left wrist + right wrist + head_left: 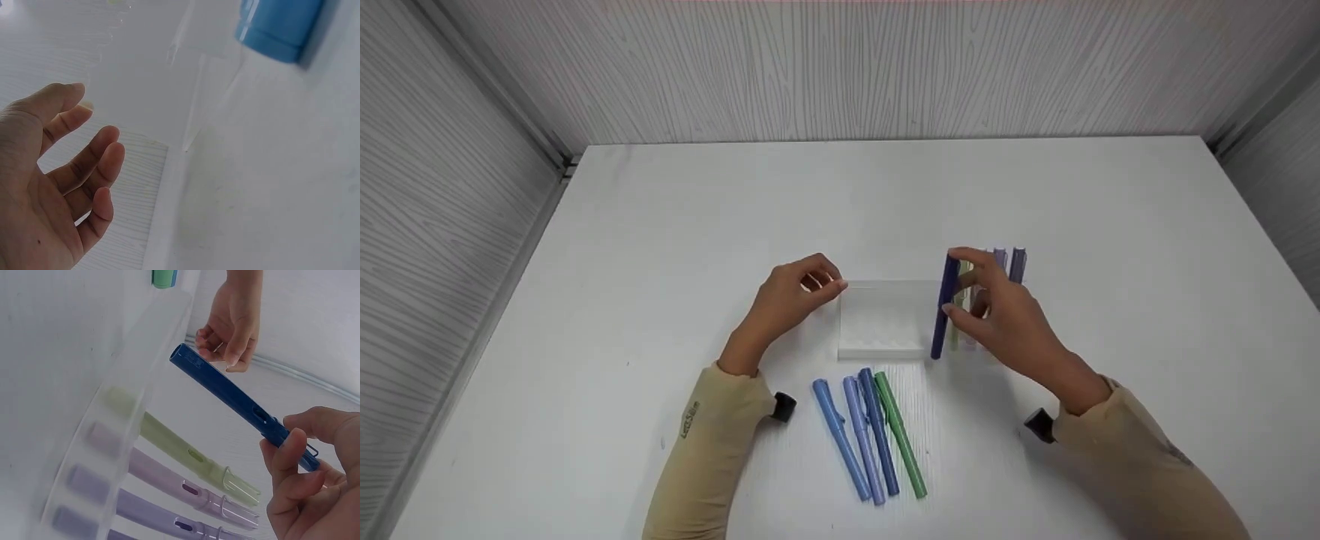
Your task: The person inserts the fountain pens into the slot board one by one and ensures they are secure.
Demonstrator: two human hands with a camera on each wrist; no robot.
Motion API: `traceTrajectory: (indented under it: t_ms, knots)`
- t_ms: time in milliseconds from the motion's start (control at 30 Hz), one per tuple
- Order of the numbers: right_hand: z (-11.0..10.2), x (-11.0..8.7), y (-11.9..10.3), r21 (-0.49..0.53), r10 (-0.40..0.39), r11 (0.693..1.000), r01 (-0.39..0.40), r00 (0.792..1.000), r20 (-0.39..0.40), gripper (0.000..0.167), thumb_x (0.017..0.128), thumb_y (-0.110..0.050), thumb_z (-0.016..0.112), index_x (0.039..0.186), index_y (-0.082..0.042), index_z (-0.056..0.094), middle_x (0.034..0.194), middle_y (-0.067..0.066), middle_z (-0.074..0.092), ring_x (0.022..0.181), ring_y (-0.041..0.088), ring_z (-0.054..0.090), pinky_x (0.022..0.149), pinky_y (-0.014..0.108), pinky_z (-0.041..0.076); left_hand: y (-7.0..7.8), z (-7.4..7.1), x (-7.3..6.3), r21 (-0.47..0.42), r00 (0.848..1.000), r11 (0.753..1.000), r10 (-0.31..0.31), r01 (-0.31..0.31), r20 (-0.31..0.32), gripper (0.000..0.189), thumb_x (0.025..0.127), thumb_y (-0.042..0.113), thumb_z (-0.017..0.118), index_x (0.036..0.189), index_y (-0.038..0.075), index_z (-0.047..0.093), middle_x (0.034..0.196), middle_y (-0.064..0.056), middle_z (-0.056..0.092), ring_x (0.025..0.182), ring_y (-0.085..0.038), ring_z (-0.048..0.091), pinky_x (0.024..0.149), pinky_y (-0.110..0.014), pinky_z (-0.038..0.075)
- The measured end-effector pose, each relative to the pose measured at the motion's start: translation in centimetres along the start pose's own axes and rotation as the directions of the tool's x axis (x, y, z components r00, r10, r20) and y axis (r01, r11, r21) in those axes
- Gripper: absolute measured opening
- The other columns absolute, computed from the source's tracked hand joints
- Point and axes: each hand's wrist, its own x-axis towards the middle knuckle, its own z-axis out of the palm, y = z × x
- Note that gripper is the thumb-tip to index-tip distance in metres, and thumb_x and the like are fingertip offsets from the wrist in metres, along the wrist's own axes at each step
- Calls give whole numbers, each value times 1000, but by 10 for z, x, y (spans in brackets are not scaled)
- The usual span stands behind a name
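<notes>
Right hand [1006, 311] pinches a blue pen [949, 280] over the clear rack [881, 322]; left hand [793, 291] is by its left corner; can't tell if gripping

Overhead view, wrist close-ups, left fingers [110, 162] shared

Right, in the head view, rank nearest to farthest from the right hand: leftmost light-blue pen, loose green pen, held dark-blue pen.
1. Held pen: in the right hand
2. Green pen: rightmost loose pen
3. Light-blue pen: leftmost loose pen
</notes>
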Motion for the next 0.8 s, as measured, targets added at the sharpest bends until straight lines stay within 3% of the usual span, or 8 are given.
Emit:
traceTrajectory:
  t_ms: [433, 800]
  knots:
    - [6, 3, 3, -173, -104, 981, 83, 988, -117, 63, 86, -4, 70, 138, -15, 38, 103, 11, 68, 60, 11, 51, 51, 22, 37, 0, -1, 1, -23, 1000, 1000, -9, 9, 9, 20, 91, 36, 66, 99, 19, 67, 97, -4, 70, 90, -20, 62, 75, -33, 50]
    - [15, 2, 11, -173, -81, 983, 60, 990, -114, 62, 86, -7, 70, 138, -15, 38, 101, 9, 68, 59, 9, 47, 51, 23, 36, 0, -1, 0, -23, 1000, 1000, -19, 20, 8, 20, 91, 37, 66, 99, 19, 67, 97, -4, 69, 90, -20, 61, 73, -31, 49]
